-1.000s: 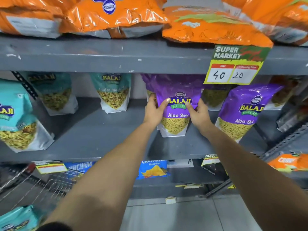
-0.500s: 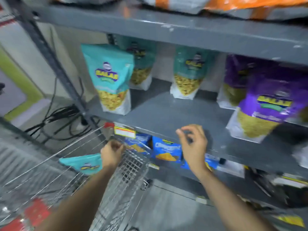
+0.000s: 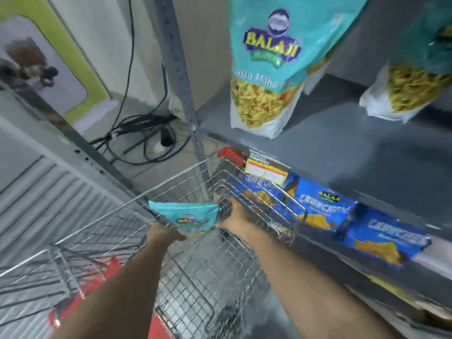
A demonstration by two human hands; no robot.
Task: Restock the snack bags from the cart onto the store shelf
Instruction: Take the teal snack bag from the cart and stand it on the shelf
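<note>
I am reaching down into the wire cart [image 3: 195, 277] with both hands, where a second ago they were settling a purple bag upright on the grey shelf [image 3: 342, 148]. That placement looks finished, so I am judging this as the start of the next pickup. My left hand [image 3: 162, 234] is gripping the lower left corner of a teal snack bag [image 3: 187, 217], and my right hand [image 3: 236, 217] is closing on its right edge; half a second back the right one was hanging free over the shelf lip. The bag is lying tilted above the cart basket, not yet lifted clear.

Counting what I am seeing: one teal bag in my hands, and no other bags showing in the cart, though motion blur is hiding part of the basket. On the shelf, two teal bags are standing upright, the near one [image 3: 267, 69] and another [image 3: 420, 69] at the right edge. Below it, three blue bags [image 3: 325, 206] are lined up. One yellow price tag [image 3: 266, 172] is hanging from the shelf edge.
</note>
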